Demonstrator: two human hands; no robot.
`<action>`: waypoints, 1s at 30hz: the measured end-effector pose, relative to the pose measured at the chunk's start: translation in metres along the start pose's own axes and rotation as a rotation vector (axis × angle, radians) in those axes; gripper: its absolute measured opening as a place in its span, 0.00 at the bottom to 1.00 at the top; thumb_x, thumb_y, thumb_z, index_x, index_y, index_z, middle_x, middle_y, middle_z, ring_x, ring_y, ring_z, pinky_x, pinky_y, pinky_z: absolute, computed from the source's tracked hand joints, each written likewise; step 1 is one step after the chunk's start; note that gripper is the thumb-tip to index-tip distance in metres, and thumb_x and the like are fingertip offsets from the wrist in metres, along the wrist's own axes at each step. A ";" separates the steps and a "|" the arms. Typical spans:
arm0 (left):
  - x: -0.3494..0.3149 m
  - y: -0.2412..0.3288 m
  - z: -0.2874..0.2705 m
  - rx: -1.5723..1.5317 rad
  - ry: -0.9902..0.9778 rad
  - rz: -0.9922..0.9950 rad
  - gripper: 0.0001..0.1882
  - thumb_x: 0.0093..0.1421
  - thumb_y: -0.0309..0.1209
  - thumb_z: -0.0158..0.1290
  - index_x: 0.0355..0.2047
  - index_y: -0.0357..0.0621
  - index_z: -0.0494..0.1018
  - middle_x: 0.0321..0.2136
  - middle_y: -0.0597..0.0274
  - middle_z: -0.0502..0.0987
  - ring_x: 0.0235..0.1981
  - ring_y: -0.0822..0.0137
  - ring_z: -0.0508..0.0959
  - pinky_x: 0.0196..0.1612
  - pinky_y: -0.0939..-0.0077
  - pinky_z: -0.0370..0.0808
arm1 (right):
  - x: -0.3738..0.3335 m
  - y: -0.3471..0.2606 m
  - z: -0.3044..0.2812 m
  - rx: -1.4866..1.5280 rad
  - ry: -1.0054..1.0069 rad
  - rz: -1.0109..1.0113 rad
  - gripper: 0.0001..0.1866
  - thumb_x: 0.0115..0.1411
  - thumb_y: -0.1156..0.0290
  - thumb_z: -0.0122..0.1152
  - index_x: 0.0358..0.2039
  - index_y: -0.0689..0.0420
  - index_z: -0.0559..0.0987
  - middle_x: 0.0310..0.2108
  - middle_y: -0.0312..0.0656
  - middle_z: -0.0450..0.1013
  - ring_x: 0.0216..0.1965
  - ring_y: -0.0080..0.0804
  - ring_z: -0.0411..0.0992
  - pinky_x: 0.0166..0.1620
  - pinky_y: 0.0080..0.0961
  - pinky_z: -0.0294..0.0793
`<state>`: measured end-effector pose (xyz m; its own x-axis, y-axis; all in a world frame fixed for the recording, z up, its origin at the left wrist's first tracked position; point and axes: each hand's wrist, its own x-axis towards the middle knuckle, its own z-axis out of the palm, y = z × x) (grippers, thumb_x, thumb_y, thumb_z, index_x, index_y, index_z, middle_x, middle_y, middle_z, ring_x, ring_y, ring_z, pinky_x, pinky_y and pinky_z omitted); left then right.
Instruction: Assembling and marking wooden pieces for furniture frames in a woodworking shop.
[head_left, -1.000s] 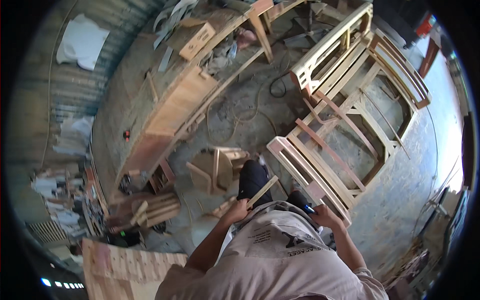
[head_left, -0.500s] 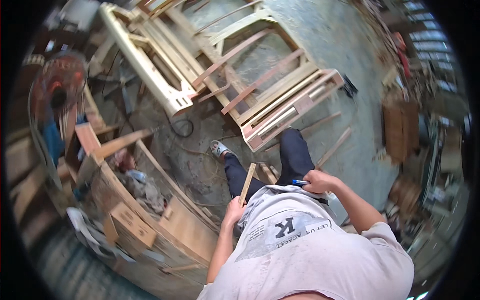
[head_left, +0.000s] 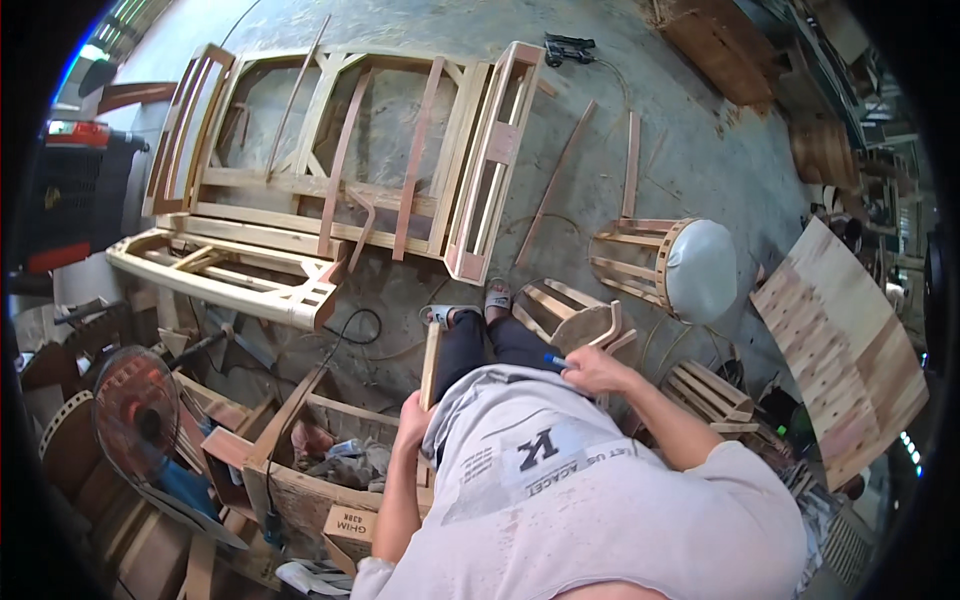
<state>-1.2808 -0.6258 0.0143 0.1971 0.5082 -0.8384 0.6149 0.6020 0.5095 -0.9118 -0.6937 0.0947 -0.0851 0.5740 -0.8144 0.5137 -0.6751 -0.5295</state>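
Observation:
My left hand [head_left: 413,420] is closed around the lower end of a short wooden strip [head_left: 431,362], which points up and away from me beside my left thigh. In my right hand [head_left: 598,371] is a blue pen or marker [head_left: 557,361], its end poking out toward my legs. The two hands are apart, one at each side of my waist. Ahead and to the left lies a large bare-wood furniture frame [head_left: 325,190] with slats and crosspieces; neither hand touches it. A low wooden stool [head_left: 575,322] stands just beyond my right hand.
A round stool with a pale seat [head_left: 703,270] lies to the right, near a leaning wooden panel [head_left: 845,350]. Loose strips [head_left: 560,180] and a black tool [head_left: 570,48] with a hose are on the floor. At left are a fan [head_left: 140,415], a cardboard box [head_left: 350,522] and a wooden bin [head_left: 300,490].
My view has turned right, so the furniture frame sits farther left and the stools and panel have come into sight. My feet are closer together. Both hands keep hold of the strip and pen.

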 end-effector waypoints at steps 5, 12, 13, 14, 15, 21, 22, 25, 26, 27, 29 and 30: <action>-0.051 0.048 -0.037 0.158 -0.080 -0.075 0.12 0.50 0.25 0.52 0.35 0.33 0.73 0.23 0.60 0.75 0.25 0.69 0.74 0.31 0.72 0.72 | -0.008 0.002 0.009 0.164 -0.084 0.030 0.13 0.53 0.65 0.57 0.22 0.64 0.75 0.14 0.39 0.66 0.19 0.24 0.66 0.25 0.29 0.66; 0.009 0.096 -0.088 0.383 -0.254 0.138 0.10 0.49 0.25 0.50 0.32 0.33 0.71 0.19 0.62 0.72 0.20 0.70 0.71 0.24 0.70 0.70 | -0.007 -0.013 0.040 0.258 0.134 0.081 0.14 0.53 0.64 0.59 0.22 0.64 0.76 0.14 0.41 0.69 0.18 0.26 0.66 0.25 0.31 0.67; 0.014 0.110 -0.096 0.383 -0.302 0.102 0.10 0.49 0.25 0.51 0.32 0.33 0.71 0.19 0.61 0.72 0.19 0.70 0.71 0.24 0.70 0.70 | -0.009 -0.016 0.046 0.233 0.191 0.083 0.14 0.53 0.64 0.59 0.22 0.64 0.76 0.14 0.41 0.70 0.18 0.25 0.66 0.25 0.31 0.66; 0.018 0.123 -0.099 0.371 -0.346 0.060 0.10 0.49 0.25 0.51 0.33 0.33 0.71 0.19 0.61 0.72 0.18 0.70 0.71 0.23 0.71 0.70 | -0.019 -0.024 0.050 0.267 0.217 0.110 0.15 0.54 0.64 0.59 0.21 0.63 0.76 0.14 0.39 0.69 0.18 0.24 0.66 0.24 0.30 0.66; 0.041 0.126 -0.097 0.351 -0.386 0.102 0.11 0.49 0.26 0.52 0.34 0.33 0.71 0.19 0.60 0.72 0.17 0.70 0.72 0.22 0.72 0.70 | -0.027 -0.030 0.045 0.418 0.256 0.172 0.15 0.55 0.64 0.59 0.20 0.63 0.75 0.13 0.38 0.69 0.18 0.24 0.66 0.24 0.31 0.66; 0.145 0.185 -0.065 0.418 -0.734 -0.026 0.19 0.55 0.35 0.53 0.43 0.32 0.74 0.31 0.60 0.79 0.32 0.72 0.75 0.38 0.73 0.73 | -0.036 -0.056 -0.013 0.365 0.275 0.267 0.14 0.52 0.65 0.60 0.19 0.64 0.74 0.16 0.49 0.70 0.18 0.34 0.68 0.26 0.33 0.67; 0.177 0.182 -0.060 0.460 -0.796 -0.115 0.19 0.56 0.36 0.53 0.42 0.33 0.75 0.31 0.64 0.78 0.30 0.74 0.74 0.36 0.75 0.73 | -0.027 -0.052 -0.031 0.361 0.259 0.270 0.14 0.52 0.65 0.60 0.19 0.64 0.74 0.16 0.49 0.70 0.18 0.34 0.68 0.26 0.33 0.67; 0.248 0.259 -0.030 0.534 -0.860 -0.325 0.19 0.60 0.44 0.56 0.33 0.38 0.72 0.19 0.68 0.73 0.18 0.75 0.73 0.21 0.76 0.70 | 0.025 -0.031 -0.108 0.425 0.106 0.269 0.15 0.54 0.64 0.60 0.20 0.63 0.75 0.16 0.45 0.70 0.18 0.28 0.67 0.26 0.31 0.67; 0.276 0.281 -0.017 0.601 -0.719 -0.223 0.18 0.60 0.45 0.55 0.32 0.39 0.71 0.15 0.67 0.70 0.12 0.73 0.71 0.14 0.74 0.67 | 0.055 -0.008 -0.137 0.480 0.044 0.257 0.16 0.56 0.63 0.60 0.20 0.63 0.75 0.16 0.42 0.71 0.18 0.25 0.67 0.26 0.29 0.68; 0.312 0.292 -0.004 0.573 -0.589 -0.121 0.19 0.60 0.45 0.55 0.32 0.38 0.72 0.15 0.67 0.70 0.12 0.73 0.70 0.14 0.75 0.66 | 0.091 0.019 -0.167 0.539 -0.022 0.238 0.17 0.58 0.61 0.60 0.20 0.62 0.76 0.15 0.38 0.71 0.18 0.22 0.67 0.26 0.28 0.68; 0.396 0.333 0.025 0.629 -0.259 0.172 0.22 0.60 0.45 0.55 0.33 0.33 0.72 0.18 0.59 0.73 0.19 0.69 0.74 0.24 0.67 0.72 | 0.189 0.066 -0.256 0.744 0.034 0.420 0.17 0.61 0.59 0.59 0.22 0.59 0.77 0.16 0.32 0.71 0.20 0.20 0.68 0.25 0.25 0.68; 0.434 0.345 0.045 0.504 -0.055 0.155 0.23 0.61 0.46 0.54 0.35 0.33 0.72 0.21 0.53 0.75 0.27 0.63 0.77 0.32 0.63 0.73 | 0.247 0.096 -0.299 0.734 0.193 0.410 0.17 0.61 0.60 0.58 0.22 0.60 0.76 0.17 0.33 0.71 0.20 0.23 0.69 0.25 0.27 0.68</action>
<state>-0.9484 -0.2248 -0.1825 0.3465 0.5262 -0.7766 0.8633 0.1451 0.4835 -0.6281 -0.4781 -0.0864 0.1675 0.2436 -0.9553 -0.2154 -0.9366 -0.2765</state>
